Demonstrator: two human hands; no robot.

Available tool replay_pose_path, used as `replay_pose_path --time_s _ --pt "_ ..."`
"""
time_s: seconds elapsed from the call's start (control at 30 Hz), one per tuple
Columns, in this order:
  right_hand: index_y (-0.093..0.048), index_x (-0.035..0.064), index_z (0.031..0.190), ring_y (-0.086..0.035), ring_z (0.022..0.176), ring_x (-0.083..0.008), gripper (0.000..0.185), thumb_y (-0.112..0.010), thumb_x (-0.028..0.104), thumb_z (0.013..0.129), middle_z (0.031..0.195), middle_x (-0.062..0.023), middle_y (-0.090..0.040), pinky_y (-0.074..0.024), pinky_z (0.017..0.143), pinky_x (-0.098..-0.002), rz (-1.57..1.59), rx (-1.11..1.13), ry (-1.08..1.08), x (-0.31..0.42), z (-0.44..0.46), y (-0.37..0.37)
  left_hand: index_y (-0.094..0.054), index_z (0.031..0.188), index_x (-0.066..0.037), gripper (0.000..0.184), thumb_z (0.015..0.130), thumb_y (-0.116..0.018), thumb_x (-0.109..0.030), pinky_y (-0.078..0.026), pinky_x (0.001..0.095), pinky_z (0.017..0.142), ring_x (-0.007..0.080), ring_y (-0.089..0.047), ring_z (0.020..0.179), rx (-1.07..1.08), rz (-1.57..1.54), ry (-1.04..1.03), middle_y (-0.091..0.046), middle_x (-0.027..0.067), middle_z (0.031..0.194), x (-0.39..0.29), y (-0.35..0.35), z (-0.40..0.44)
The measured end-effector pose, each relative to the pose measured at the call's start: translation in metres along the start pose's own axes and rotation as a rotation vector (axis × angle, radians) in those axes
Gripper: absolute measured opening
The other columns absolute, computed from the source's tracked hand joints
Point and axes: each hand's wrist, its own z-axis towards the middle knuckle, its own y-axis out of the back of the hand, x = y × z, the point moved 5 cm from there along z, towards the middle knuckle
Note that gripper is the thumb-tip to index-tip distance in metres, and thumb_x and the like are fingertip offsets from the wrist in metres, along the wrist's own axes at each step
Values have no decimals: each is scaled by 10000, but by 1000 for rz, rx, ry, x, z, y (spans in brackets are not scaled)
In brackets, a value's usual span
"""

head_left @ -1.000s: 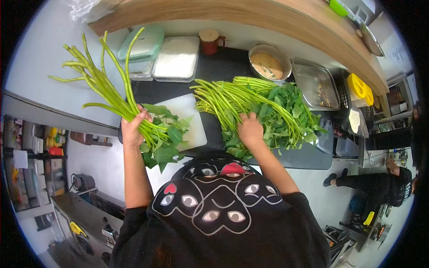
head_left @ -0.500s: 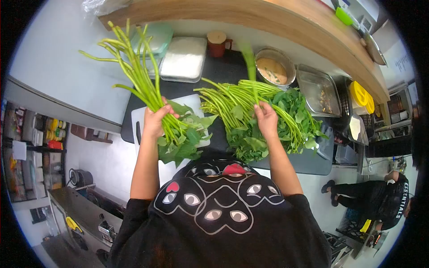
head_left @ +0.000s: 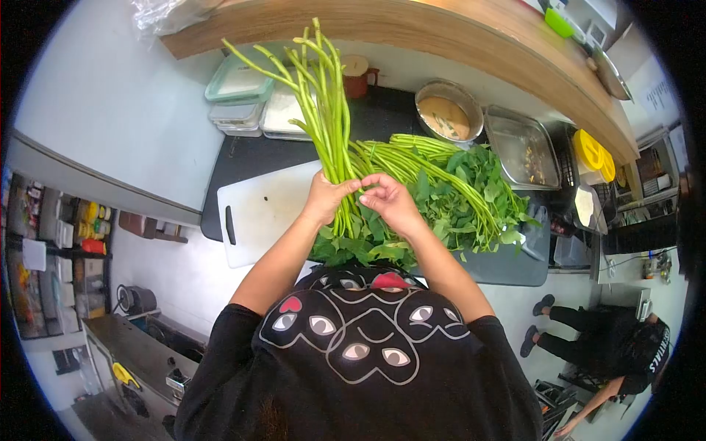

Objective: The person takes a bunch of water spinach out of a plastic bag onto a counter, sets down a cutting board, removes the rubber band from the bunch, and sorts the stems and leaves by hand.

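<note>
My left hand (head_left: 329, 200) is closed round a bunch of water spinach (head_left: 327, 117), its long green stems pointing up and its leaves hanging below. My right hand (head_left: 392, 206) meets the bunch at the left thumb, its fingers curled in a pinch; whatever lies between them is hidden. Right beside it is a larger pile of water spinach (head_left: 471, 176), stems and leaves heaped on the dark counter. A white cutting board (head_left: 257, 209) is to the left, partly behind my left forearm, with a small dark speck on it.
Behind the greens stand lidded containers (head_left: 239, 84), a reddish-brown mug (head_left: 357, 77), a bowl of tan liquid (head_left: 448, 110) and a metal tray (head_left: 522, 147). A wooden shelf (head_left: 412, 29) overhangs the back. Another person (head_left: 610, 338) in dark clothes is at far right.
My left hand has carried its bunch rightward off the cutting board, up against the pile. My right hand has moved left to meet it. The other person has bent and reached an arm down.
</note>
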Motion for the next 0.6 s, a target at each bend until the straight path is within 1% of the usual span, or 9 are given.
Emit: replay_pose_path --time_s 0.07,0.13,0.23,0.27,0.3,0.4,0.43,0.53,0.6 --pt "-529 23 1019 -541 723 -71 259 -634 20 783 766 4 -592 -433 660 -213 -27 -19 8 -1 1 0 -561 928 -43 296 700 -745 -90 -459 262 698 121 -567 782 -9 12 13 -602 23 870 2 -4 -2" --pt "-531 34 1023 -544 730 -87 280 -648 28 769 764 -11 -588 -439 653 -232 -143 -53 33 1 -1 -4 -556 919 -42 278 706 -733 -70 -455 252 694 121 -569 768 -20 60 24 -598 27 865 9 -2 0" --pt "-528 52 1037 -546 741 -108 317 -663 43 750 783 -42 -584 -447 659 -259 -362 -70 29 6 -10 -5 -555 938 -10 267 716 -705 -17 -485 262 669 134 -586 733 -132 76 -91 -611 53 839 -3 2 0" --pt "-526 59 1043 -546 744 -115 331 -668 49 743 793 -55 -583 -449 664 -269 -443 -70 21 8 -15 -4 -553 930 -8 257 719 -701 -17 -488 268 656 142 -589 715 -161 33 -81 -609 59 827 -6 4 0" --pt "-568 72 1000 -571 781 -186 294 -643 21 720 867 -86 -585 -463 698 -314 -473 -92 67 13 -21 -5 -551 922 -5 248 722 -697 -16 -492 275 643 151 -592 698 -191 -11 -73 -608 65 816 -9 6 0" --pt "-622 91 904 -567 908 -271 241 -616 -36 700 987 -74 -581 -455 795 -357 -753 -4 387 35 -45 -5 -527 871 -2 207 733 -681 -4 -505 298 610 191 -607 652 -299 -86 -107 -603 89 791 -15 21 1" --pt "-647 94 811 -555 899 -317 195 -590 -43 685 1004 -106 -578 -456 792 -371 -837 -44 420 33 -49 -3 -522 861 -6 205 732 -681 -2 -506 299 612 194 -608 655 -321 -96 -113 -602 90 788 -16 27 1" --pt "-648 90 817 -555 888 -320 183 -565 -31 708 1013 -106 -580 -457 778 -377 -1284 23 582 42 -61 -1 -495 860 -13 228 728 -679 14 -509 317 635 207 -616 669 -361 -110 -147 -594 89 774 -23 30 -1" --pt "-637 74 847 -553 876 -327 169 -558 -14 727 1014 -115 -579 -457 770 -373 -1318 21 574 48 -65 0 -490 874 -12 236 728 -672 24 -509 325 647 212 -620 674 -363 -99 -183 -594 88 772 -23 32 -1"
